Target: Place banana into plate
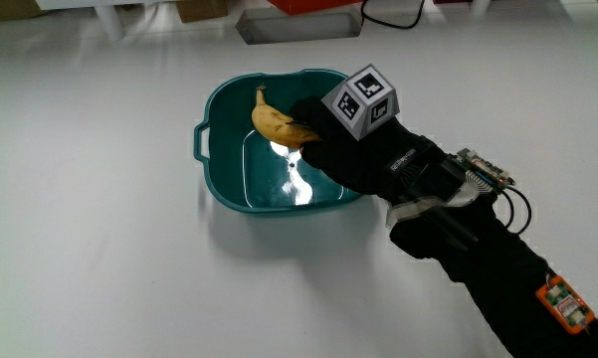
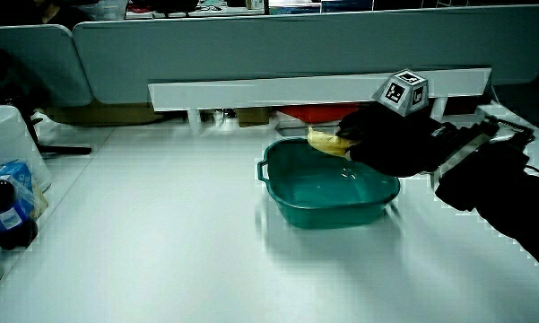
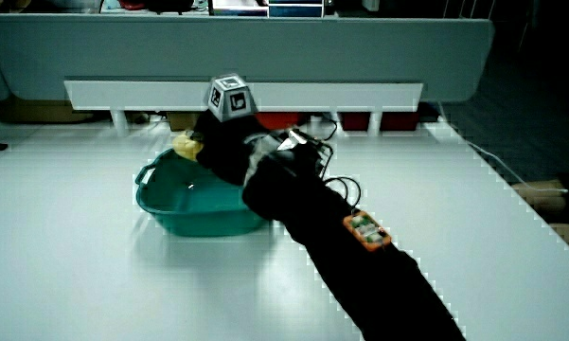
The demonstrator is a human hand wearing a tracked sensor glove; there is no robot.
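Fingers (image 1: 303, 117) of the hand (image 1: 363, 149) grip the banana (image 1: 272, 121) over the teal plate (image 1: 219, 174).

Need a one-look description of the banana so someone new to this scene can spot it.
Start at the teal plastic basin-like plate with a small handle, the only dish on the white table. The black-gloved hand with the patterned cube reaches over its rim, fingers closed on the yellow banana above the plate's inside. It is the only yellow thing there.

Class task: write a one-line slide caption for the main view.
Gloved hand holds a banana over a teal plate on the white table.
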